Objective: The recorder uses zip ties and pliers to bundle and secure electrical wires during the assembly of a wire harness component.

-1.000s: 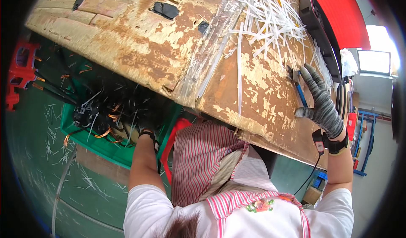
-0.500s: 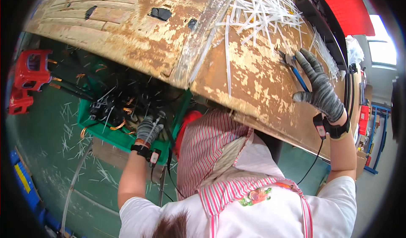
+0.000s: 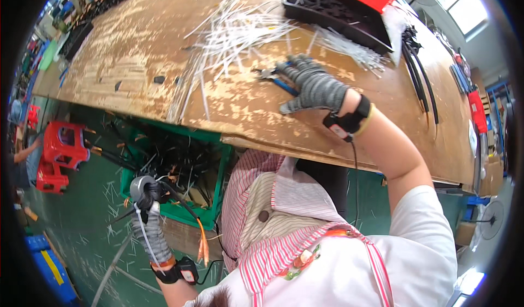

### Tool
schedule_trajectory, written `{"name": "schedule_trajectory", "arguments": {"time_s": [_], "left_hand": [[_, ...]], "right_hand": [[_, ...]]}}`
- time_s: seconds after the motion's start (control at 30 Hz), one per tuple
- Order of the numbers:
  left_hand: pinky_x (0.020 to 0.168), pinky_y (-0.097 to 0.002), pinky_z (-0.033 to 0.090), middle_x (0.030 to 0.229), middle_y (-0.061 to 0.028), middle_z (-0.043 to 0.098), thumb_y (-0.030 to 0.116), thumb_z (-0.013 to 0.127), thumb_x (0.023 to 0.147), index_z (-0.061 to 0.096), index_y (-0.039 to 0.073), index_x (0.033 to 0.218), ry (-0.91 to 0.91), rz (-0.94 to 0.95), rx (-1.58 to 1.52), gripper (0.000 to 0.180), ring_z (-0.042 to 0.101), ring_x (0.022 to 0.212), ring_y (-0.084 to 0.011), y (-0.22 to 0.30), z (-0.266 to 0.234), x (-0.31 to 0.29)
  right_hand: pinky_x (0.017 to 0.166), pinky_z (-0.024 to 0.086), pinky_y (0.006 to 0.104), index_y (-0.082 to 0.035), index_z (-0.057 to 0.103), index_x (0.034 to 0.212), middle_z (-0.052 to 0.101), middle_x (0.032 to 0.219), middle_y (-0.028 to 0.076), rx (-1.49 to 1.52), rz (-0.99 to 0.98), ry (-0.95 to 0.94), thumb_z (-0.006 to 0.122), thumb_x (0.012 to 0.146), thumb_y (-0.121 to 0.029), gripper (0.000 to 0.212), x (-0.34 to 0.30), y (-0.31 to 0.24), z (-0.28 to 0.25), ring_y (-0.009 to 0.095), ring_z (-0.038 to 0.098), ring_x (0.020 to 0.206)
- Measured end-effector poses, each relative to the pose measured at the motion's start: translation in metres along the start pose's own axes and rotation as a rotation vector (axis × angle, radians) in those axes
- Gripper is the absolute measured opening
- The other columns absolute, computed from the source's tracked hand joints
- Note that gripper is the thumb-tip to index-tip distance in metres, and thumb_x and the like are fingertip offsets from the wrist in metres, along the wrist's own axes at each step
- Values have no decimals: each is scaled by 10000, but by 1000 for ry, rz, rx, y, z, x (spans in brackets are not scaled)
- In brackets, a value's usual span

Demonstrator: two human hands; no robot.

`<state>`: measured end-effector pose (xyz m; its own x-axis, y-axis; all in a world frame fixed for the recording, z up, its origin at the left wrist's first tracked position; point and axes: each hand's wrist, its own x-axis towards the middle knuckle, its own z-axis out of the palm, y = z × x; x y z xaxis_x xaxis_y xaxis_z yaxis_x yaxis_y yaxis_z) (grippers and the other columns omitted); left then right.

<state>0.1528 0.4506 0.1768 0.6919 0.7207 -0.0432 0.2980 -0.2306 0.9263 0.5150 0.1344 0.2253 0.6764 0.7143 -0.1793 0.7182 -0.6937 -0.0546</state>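
My left hand (image 3: 151, 230), in a grey knit glove, is raised beside the green bin and closed on a coiled black cable (image 3: 177, 194). A round grey piece (image 3: 143, 188) sits at the top of this bundle. Orange-copper wire ends (image 3: 202, 244) hang from the cable, and a white cable tie (image 3: 146, 233) dangles along the wrist. My right hand (image 3: 316, 86), gloved alike, lies over blue-handled cutting pliers (image 3: 285, 86) on the worn table. Its fingers are stretched out and the thumb is apart; the palm hides the handle ends.
The green bin (image 3: 224, 179) below the table edge holds more black cables. White cable ties (image 3: 240, 31) lie heaped on the table (image 3: 229, 108). Behind are a black tray (image 3: 349, 26) and black cables (image 3: 417, 78). Red stools (image 3: 64, 143) stand at left.
My left hand has come up out of the green bin with the black cable. My right hand has moved over the pliers. The view has swung to the right.
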Motion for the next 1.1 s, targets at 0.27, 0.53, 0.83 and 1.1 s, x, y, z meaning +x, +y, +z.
{"name": "schedule_trajectory", "arguments": {"time_s": [0.27,0.53,0.83,1.1], "left_hand": [[779,-273,490,963,-26,635,180,771,768,592,46,1195,-157,327,24,481,591,840,-128,128,87,15],[706,-294,502,825,-68,648,120,771,766,631,-10,951,-284,573,-34,265,600,740,-135,130,200,77],[867,-273,484,1085,-47,619,112,713,850,481,8,1241,-294,330,17,467,584,979,-119,101,222,102],[861,-288,500,1079,-58,633,90,775,781,528,21,1192,-300,299,62,485,610,959,-138,108,226,99]], "right_hand": [[1127,273,467,-106,379,1443,383,1466,161,110,-2,86,742,727,-479,886,-1,33,14,366,334,1365],[1093,307,480,-94,442,1402,471,1352,180,182,39,81,751,699,-440,843,-7,29,1,349,411,1298],[871,487,441,-64,646,1083,588,1042,176,382,17,241,741,716,-333,465,-8,33,4,351,601,989],[778,519,388,-106,592,1241,621,981,150,450,-206,591,708,770,-276,514,-8,16,12,321,624,851]]}}
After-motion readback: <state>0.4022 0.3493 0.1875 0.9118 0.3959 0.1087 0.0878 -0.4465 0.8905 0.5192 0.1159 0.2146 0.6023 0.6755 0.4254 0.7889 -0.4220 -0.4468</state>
